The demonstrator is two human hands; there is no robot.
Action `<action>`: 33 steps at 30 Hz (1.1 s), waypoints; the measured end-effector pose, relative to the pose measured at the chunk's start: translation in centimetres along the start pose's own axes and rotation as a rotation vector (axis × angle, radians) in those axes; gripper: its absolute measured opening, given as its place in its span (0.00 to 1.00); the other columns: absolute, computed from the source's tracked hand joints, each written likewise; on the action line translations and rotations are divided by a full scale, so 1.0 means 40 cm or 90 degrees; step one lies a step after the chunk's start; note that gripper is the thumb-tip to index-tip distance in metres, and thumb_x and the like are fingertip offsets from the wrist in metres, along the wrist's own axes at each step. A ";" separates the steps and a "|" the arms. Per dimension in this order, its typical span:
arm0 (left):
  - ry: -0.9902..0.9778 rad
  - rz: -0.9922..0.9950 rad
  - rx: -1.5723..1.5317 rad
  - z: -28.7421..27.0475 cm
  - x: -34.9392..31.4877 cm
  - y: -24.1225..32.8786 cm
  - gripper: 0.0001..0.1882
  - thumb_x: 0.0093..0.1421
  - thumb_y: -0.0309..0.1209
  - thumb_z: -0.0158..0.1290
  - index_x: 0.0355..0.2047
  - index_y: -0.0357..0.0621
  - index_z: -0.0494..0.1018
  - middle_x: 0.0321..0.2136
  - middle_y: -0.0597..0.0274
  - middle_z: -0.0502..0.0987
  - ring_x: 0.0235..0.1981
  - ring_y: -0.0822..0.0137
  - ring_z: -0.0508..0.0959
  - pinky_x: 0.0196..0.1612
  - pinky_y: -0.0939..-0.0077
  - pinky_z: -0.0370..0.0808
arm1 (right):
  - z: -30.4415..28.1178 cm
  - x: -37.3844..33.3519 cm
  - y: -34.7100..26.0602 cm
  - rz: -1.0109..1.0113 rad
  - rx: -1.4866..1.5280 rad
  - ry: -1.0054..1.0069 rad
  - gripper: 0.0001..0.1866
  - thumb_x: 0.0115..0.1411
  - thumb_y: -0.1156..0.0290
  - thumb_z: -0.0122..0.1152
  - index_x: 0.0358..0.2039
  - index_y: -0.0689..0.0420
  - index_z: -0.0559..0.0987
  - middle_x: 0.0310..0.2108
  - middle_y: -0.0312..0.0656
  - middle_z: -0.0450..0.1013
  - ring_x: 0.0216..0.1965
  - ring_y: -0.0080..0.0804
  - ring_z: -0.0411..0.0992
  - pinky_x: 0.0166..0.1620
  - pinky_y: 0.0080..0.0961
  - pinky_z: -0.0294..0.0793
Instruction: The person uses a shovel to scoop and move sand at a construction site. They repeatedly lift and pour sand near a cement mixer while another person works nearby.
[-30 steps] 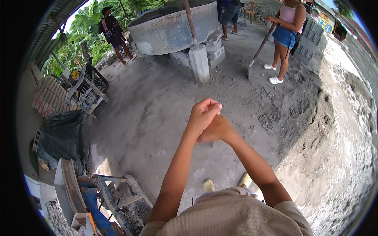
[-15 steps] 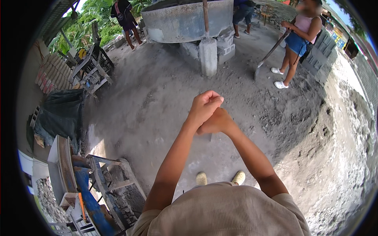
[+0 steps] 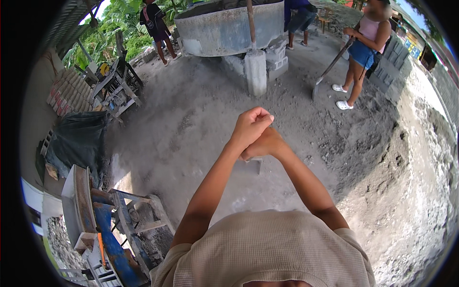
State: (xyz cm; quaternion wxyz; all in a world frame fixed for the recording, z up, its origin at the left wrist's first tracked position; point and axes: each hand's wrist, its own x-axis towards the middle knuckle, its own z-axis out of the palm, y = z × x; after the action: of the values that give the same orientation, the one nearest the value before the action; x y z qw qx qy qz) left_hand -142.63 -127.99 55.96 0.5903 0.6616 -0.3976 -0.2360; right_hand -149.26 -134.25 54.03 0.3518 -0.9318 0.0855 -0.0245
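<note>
Gray ground (image 3: pixel 162 138) spreads beyond the tan shirt (image 3: pixel 272 244) now hiding the clogs, left hand (image 3: pixel 252 126) stacked on right hand (image 3: pixel 266 144), both curled closed (around what, I cannot tell), a flat gray piece (image 3: pixel 249 167) showing more beneath them.

You can read no lettering here — it is too small or blurred. On your left, the stacked sacks (image 3: pixel 71 91) carry red marks; at upper right, a yellow-and-blue panel (image 3: pixel 414 47) shows indistinct patches; at upper left, dark clothing (image 3: pixel 155 12) bears a pale mark — likewise illegible.
</note>
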 end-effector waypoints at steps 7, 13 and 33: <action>-0.029 0.019 0.006 0.052 0.015 0.001 0.06 0.53 0.30 0.52 0.26 0.40 0.71 0.21 0.70 0.71 0.23 0.81 0.68 0.28 0.84 0.66 | -0.026 -0.019 0.043 0.021 0.002 0.024 0.14 0.28 0.63 0.68 0.19 0.53 0.77 0.21 0.34 0.74 0.26 0.29 0.72 0.29 0.27 0.69; -0.052 0.037 0.030 0.076 0.033 0.011 0.06 0.53 0.30 0.52 0.27 0.39 0.71 0.21 0.70 0.71 0.23 0.81 0.68 0.28 0.84 0.66 | -0.067 -0.064 0.029 0.037 0.031 0.057 0.16 0.27 0.62 0.70 0.19 0.53 0.77 0.20 0.35 0.74 0.26 0.31 0.72 0.30 0.27 0.69; -0.076 0.069 0.048 0.084 0.019 -0.002 0.07 0.53 0.31 0.53 0.27 0.39 0.71 0.21 0.68 0.73 0.24 0.79 0.70 0.29 0.82 0.68 | -0.046 -0.073 0.045 0.040 0.019 0.064 0.17 0.27 0.61 0.70 0.20 0.53 0.79 0.22 0.38 0.75 0.26 0.32 0.73 0.31 0.26 0.71</action>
State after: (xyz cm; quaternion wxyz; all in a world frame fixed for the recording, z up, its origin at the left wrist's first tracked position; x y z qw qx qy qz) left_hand -144.79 -130.59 55.36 0.5518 0.6458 -0.4760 -0.2277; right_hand -152.58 -136.26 54.28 0.3613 -0.9211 0.1316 -0.0614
